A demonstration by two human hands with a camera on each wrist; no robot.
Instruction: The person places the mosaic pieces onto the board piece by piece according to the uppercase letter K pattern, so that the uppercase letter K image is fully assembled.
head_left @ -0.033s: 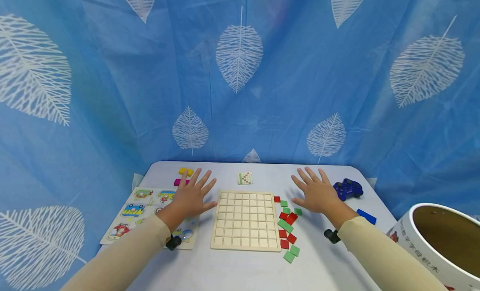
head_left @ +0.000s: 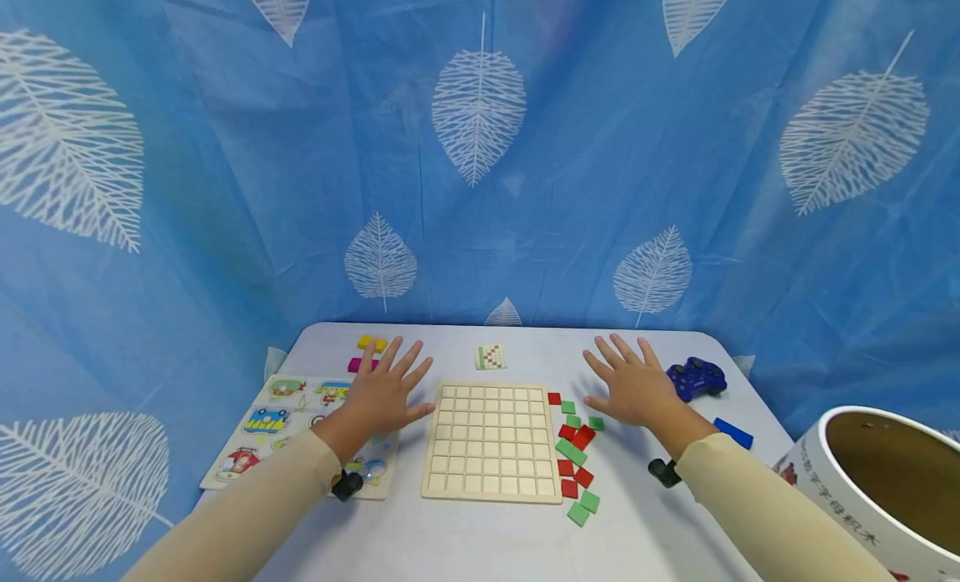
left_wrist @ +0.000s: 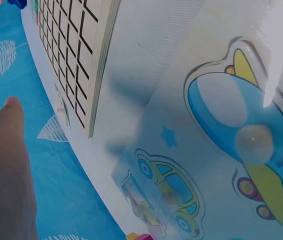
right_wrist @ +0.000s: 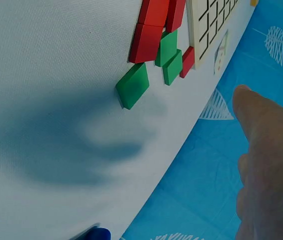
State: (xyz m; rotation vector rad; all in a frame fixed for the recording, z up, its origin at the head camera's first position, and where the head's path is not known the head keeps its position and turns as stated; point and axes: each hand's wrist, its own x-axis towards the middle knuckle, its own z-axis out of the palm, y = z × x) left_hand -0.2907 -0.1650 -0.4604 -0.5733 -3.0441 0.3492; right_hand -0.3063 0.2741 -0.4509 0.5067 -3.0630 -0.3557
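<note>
My left hand (head_left: 382, 390) is spread flat with straight fingers over the white table (head_left: 465, 540). It sits between a vehicle puzzle board (head_left: 285, 423) and a wooden grid board (head_left: 491, 440) and holds nothing. My right hand (head_left: 630, 386) is spread the same way just right of a loose cluster of red and green tiles (head_left: 576, 453). In the right wrist view a green tile (right_wrist: 133, 85) lies apart from the red tiles (right_wrist: 151, 30), with the hand's shadow beside it. The left wrist view shows the grid board's edge (left_wrist: 76, 60) and the puzzle's plane picture (left_wrist: 231, 125).
A small pattern card (head_left: 490, 357) lies behind the grid board. Yellow (head_left: 371, 343) and magenta (head_left: 360, 364) pieces sit at the back left. A blue game controller (head_left: 697, 376) and a blue block (head_left: 732, 433) lie at the right. A white round tub (head_left: 885, 482) stands beyond the table's right corner.
</note>
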